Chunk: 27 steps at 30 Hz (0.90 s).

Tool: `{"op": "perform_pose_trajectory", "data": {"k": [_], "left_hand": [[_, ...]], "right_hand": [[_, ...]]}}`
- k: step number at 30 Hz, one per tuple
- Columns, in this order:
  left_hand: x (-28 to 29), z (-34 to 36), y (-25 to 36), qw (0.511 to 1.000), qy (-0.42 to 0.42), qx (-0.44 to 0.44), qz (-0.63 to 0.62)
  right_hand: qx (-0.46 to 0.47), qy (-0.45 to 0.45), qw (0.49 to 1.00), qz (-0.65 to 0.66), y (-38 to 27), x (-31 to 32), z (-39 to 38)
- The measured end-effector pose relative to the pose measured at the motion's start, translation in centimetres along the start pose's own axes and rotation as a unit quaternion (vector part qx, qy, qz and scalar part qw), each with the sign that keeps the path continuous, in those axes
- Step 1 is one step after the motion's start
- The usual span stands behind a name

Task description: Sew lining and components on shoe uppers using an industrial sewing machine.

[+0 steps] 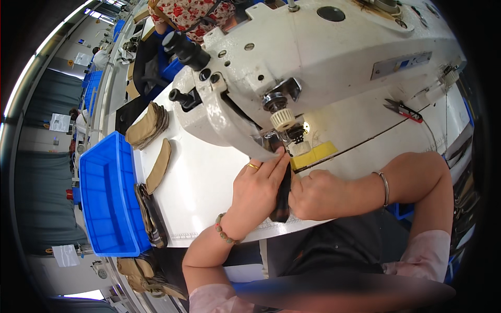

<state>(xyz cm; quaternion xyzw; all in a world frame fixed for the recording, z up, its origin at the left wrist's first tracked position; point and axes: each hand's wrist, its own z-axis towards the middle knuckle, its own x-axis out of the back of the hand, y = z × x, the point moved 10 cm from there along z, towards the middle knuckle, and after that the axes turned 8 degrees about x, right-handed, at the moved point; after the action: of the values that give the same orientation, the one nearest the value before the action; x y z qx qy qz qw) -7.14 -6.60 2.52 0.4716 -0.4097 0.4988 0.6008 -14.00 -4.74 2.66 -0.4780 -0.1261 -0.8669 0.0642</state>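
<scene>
A dark, narrow fabric piece (283, 198) runs from under the presser area of a white sewing machine (334, 68) toward me, its near end at the table's front edge. My left hand (254, 193), with a ring and a beaded bracelet, lies along the left side of the piece. Its fingers are stretched out, tips close to the needle area. Curled into a closed shape, my right hand (319, 196) grips the piece's right edge; its fingertips are hidden. The needle itself is hard to make out behind the machine's curved guard (229, 122).
Thread snips (403, 110) lie on the machine bed at right, near a yellow patch (315, 155). At left are a stack of tan fabric pieces (148, 126), one loose tan piece (159, 166) and a blue bin (112, 195). A person in a floral top (190, 15) is beyond the machine.
</scene>
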Motion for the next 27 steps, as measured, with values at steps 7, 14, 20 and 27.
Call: {"op": "perform_pose_trajectory", "data": {"k": [7, 14, 20, 27], "left_hand": [[0.0, 0.7, -1.2, 0.998, -0.047, -0.007, -0.028], [1.8, -0.8, 0.9, 0.984, -0.164, -0.024, -0.069], [1.0, -0.7, 1.0, 0.991, -0.12, -0.042, -0.033], [1.0, -0.8, 1.6, 0.994, -0.086, -0.067, 0.001]], "right_hand": [[-0.003, -0.012, 1.0, 0.005, 1.2, -0.8, -0.1], [0.033, -0.048, 0.998, -0.035, -0.1, -0.2, -0.1], [0.052, -0.074, 0.995, -0.034, -1.7, -0.3, -0.3], [0.043, -0.035, 0.998, 0.0, -2.0, 0.0, -0.3]]}}
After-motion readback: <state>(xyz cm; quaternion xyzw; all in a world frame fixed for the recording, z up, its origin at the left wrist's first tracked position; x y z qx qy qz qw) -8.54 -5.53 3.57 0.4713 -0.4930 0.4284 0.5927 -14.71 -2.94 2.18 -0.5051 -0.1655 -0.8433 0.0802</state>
